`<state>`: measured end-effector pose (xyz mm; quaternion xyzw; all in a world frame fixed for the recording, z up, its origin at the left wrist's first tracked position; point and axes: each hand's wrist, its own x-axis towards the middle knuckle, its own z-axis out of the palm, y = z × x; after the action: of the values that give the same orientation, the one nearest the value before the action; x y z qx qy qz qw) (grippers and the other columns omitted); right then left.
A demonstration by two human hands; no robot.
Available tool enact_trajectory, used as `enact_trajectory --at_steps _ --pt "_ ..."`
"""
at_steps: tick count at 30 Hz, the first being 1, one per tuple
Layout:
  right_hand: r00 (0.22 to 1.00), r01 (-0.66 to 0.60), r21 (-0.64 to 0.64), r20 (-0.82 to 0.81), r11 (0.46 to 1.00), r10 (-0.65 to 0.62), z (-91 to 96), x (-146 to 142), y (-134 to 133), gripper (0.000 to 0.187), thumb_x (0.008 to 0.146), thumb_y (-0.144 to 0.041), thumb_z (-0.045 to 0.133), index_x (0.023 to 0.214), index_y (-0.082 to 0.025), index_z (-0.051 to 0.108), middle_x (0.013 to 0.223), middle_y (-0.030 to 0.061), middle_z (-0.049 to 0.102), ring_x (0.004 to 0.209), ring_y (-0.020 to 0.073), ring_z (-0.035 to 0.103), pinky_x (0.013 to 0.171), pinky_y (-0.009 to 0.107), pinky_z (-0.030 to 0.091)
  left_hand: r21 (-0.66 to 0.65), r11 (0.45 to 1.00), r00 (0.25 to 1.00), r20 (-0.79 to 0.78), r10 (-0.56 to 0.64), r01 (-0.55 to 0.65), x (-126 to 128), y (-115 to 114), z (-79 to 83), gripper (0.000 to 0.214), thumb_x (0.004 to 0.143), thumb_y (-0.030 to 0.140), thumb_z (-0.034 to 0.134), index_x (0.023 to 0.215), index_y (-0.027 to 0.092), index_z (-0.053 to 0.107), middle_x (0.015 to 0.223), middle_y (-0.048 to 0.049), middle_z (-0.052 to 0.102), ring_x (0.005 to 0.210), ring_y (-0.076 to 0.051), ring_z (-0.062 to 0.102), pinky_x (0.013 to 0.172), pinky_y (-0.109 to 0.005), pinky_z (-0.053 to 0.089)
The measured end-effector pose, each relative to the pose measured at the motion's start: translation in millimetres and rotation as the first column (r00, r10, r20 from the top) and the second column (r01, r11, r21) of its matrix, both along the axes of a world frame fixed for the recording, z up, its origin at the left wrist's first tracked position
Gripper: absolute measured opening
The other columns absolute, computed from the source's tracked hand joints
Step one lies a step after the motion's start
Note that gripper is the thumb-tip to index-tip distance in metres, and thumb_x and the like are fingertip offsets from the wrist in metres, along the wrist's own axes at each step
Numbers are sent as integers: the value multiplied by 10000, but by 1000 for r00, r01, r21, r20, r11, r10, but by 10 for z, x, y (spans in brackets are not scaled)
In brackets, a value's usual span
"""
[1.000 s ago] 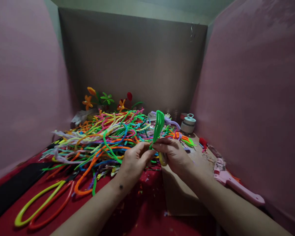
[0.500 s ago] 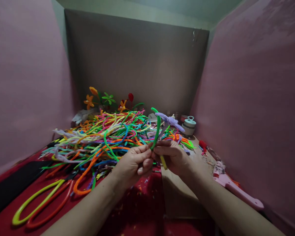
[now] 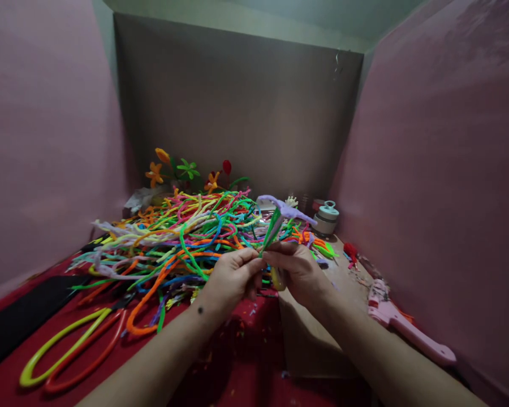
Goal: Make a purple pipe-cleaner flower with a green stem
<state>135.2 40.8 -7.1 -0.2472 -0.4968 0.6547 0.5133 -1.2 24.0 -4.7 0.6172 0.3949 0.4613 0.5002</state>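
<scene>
My left hand (image 3: 232,275) and my right hand (image 3: 296,270) meet in front of me, fingers pinched together on a green pipe cleaner (image 3: 272,228). It rises from between the fingertips, slanting up to the right. At its top spreads a purple pipe-cleaner flower shape (image 3: 289,211), with long thin petals pointing left and right. A short yellow piece (image 3: 278,279) shows below the right fingers; how it joins the green one is hidden. Both hands are closed, and the fingertips cover the pinched spot.
A heap of colourful pipe cleaners (image 3: 186,226) covers the left side. Scissors with yellow and red handles (image 3: 85,370) lie at front left. To the right are a pink glue gun (image 3: 411,330) and a round lidded container (image 3: 326,219). Finished-looking flowers (image 3: 189,168) stand behind the heap.
The purple flower shape has turned, its left petal now reaching further left. The green tip that stuck up above it no longer shows there. Both hands stay in nearly the same place.
</scene>
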Motion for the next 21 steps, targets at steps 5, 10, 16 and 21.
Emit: enact_trajectory --at_steps 5,10,16,21 --pt "1000 11 22 -17 1000 -10 33 43 16 72 597 -159 709 660 -139 680 584 -7 616 480 83 502 471 212 375 -169 959 937 305 -169 228 -43 53 -18 161 770 276 587 697 135 568 448 39 531 284 -40 416 311 -141 271" --pt "990 -135 -7 -27 991 135 47 47 -10 20 620 -159 682 624 -139 678 542 -6 605 466 83 509 464 206 367 -160 860 780 522 -344 485 -49 11 -68 168 780 285 578 693 143 562 377 59 456 233 -35 305 288 -155 290" --pt "999 -11 9 -52 1000 11 38 8 -14 42 626 -170 678 600 -147 655 511 -12 575 441 79 475 421 201 349 -54 947 933 195 -301 317 -65 -12 8 212 806 351 525 712 161 540 485 42 491 338 -65 404 368 -185 323" --pt "989 125 -18 -82 992 -126 -17 -39 35 99 567 -187 724 632 -157 656 571 -11 593 498 103 512 478 233 408 444 884 922 -264 284 -145 -12 -30 -42 155 806 254 504 677 177 541 553 38 462 499 -84 413 502 -203 317"
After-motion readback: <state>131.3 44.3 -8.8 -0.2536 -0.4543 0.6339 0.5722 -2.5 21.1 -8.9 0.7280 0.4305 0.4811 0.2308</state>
